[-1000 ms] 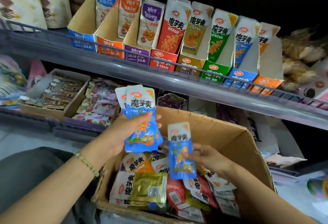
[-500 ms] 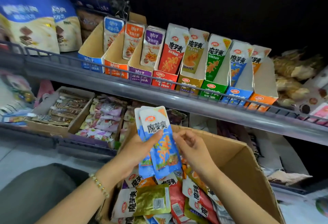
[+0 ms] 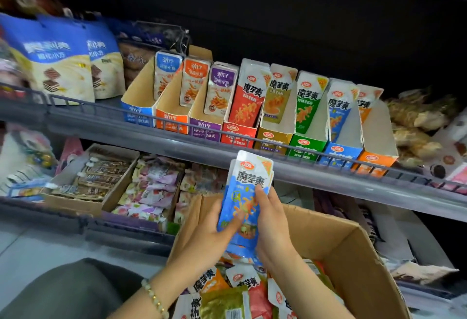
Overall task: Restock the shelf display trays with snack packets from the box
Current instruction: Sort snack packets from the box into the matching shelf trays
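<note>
A small stack of blue-and-white foil snack packets (image 3: 249, 192) stands upright, gripped between the left hand (image 3: 207, 240) and the right hand (image 3: 274, 222), just above the open brown cardboard box (image 3: 353, 255) of mixed loose packets (image 3: 252, 283). On the shelf above, a row of coloured cardboard display trays (image 3: 237, 136) holds upright packets.

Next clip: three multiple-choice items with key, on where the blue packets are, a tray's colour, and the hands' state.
1. Where is the stack of blue packets? A in a shelf tray; B held over the cardboard box; C on the floor.
2. What colour is the rightmost tray on the upper shelf? A orange; B purple; C green.
3. What are the hands doing? A both free; B one holds the stack; C left hand and right hand both hold it.
Key: B, it is above the open box; A, its front is orange; C, both hands wrap it.
</note>
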Demonstrator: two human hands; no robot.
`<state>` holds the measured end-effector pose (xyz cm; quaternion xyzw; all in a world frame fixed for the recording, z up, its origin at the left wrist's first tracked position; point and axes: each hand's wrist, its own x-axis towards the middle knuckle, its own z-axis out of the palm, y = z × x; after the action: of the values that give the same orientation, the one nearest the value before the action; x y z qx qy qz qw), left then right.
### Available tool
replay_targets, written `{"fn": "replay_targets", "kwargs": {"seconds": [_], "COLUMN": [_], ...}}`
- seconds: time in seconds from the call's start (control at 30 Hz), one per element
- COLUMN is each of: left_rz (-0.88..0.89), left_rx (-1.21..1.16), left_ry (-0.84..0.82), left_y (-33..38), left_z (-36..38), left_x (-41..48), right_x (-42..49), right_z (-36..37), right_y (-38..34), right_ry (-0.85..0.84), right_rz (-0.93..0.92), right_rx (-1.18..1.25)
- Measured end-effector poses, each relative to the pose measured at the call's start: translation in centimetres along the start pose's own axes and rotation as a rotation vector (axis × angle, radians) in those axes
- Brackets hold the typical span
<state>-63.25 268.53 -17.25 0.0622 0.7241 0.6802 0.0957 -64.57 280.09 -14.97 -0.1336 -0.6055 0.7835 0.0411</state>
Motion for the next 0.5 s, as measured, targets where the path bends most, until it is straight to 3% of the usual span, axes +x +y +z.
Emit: {"fn": "replay_targets", "kwargs": {"seconds": [0.1, 0.37, 0.5], "left_rz": [-0.04, 0.047, 0.114], "left_rx": [-0.009, 0.16, 0.274], "left_ry": [-0.197, -0.353, -0.422], "left_y": [0.2, 0.8, 2.1], "left_z": [0.1, -0.8, -0.4], "left_x": [-0.2, 1.0, 2.2], "right_x": [-0.1, 1.4, 1.6], "right_z": [-0.3, -4.2, -6.3], "right_y": [0.0, -3.7, -7.8], "right_ry": [-0.071, -0.378, -0.468], "right_rz": [-0.08, -0.32, -0.366], "right_rx": [-0.104, -0.262, -0.542]}}
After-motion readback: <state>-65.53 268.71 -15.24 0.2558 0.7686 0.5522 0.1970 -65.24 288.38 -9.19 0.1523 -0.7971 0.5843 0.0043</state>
